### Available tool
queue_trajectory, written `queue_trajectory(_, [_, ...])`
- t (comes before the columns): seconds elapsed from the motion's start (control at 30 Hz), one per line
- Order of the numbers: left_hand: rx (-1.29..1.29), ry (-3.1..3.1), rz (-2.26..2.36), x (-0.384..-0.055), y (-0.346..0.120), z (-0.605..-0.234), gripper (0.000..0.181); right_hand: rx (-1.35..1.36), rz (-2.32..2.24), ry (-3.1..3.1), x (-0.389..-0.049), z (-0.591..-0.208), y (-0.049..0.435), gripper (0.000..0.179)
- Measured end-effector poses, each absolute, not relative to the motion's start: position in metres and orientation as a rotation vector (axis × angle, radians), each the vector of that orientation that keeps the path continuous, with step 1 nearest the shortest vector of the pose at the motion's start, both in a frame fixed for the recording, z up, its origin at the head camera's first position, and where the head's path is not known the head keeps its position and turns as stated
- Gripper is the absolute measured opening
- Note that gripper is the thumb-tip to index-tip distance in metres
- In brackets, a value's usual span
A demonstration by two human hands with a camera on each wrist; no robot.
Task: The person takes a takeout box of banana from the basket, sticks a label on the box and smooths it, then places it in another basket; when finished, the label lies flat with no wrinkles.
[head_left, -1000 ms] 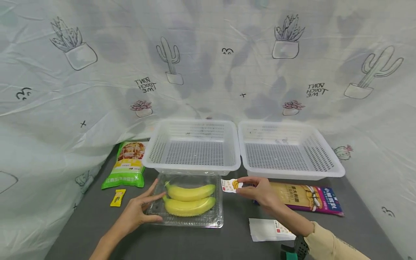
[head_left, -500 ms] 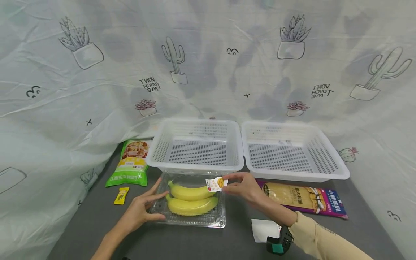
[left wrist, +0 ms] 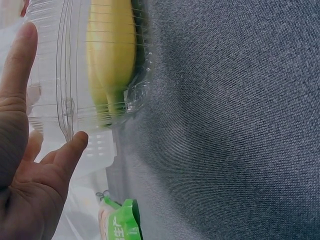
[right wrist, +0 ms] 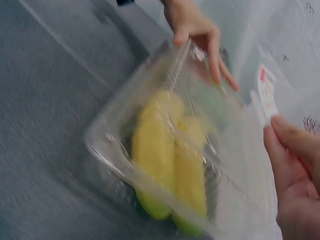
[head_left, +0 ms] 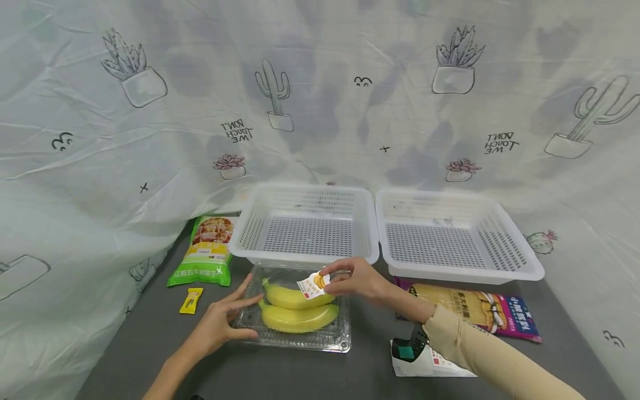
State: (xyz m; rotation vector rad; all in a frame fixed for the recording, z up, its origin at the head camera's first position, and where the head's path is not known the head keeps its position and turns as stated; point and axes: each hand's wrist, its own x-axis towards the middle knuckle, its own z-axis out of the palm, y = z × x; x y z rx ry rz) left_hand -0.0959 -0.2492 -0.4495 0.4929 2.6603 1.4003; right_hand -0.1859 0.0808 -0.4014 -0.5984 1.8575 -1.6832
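Note:
A clear plastic clamshell box (head_left: 342, 343) with two yellow bananas (head_left: 299, 318) inside lies on the dark table in front of the baskets. My left hand (head_left: 217, 325) rests at the box's left side, fingers and thumb spread along it. In the left wrist view, straight fingers (left wrist: 15, 65) touch the clear plastic near the rim. Above the lid's right part, my right hand (head_left: 357, 282) pinches a small white label (head_left: 311, 286) with a banana picture between thumb and fingers. The right wrist view shows the label (right wrist: 266, 92) tilted, clear of the lid.
Two white mesh baskets (head_left: 303, 258) (head_left: 462, 273) stand side by side behind the box. A green food bag (head_left: 205, 258) and a small yellow packet (head_left: 191, 300) lie left. At right are a pasta packet (head_left: 467, 305) and white label sheets (head_left: 425, 364), partly under the right forearm.
My right hand has carried the label leftward from beside the box to above its lid, and the label has tilted. My left hand stays at the box's left side.

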Motion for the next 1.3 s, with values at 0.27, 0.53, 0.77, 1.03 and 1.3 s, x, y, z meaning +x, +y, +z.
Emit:
queue_trajectory(0.27, [0.510, 2.652, 1.411, -0.095, -0.249, -0.450, 0.072, -0.851, -1.451, 1.806, -0.213, -0.400, 0.071, 0.027])
queue_trajectory(0.53, [0.529, 2.641, 1.432, -0.096, -0.248, -0.452, 0.072, -1.001, -1.230, 1.837, -0.230, -0.396, 0.053, 0.022])
queue_trajectory(0.77, [0.528, 2.636, 1.446, -0.096, -0.249, -0.451, 0.071, -1.161, -1.063, 1.956, -0.234, -0.398, 0.035, 0.022])
queue_trajectory(1.03, [0.536, 2.635, 1.444, -0.096, -0.250, -0.450, 0.071, -1.400, -0.895, 2.168, -0.222, -0.398, 0.028, 0.020])
queue_trajectory(1.3, [0.529, 2.615, 1.444, -0.096, -0.251, -0.451, 0.073, -1.470, -0.840, 2.396, -0.205, -0.398, 0.026, 0.029])
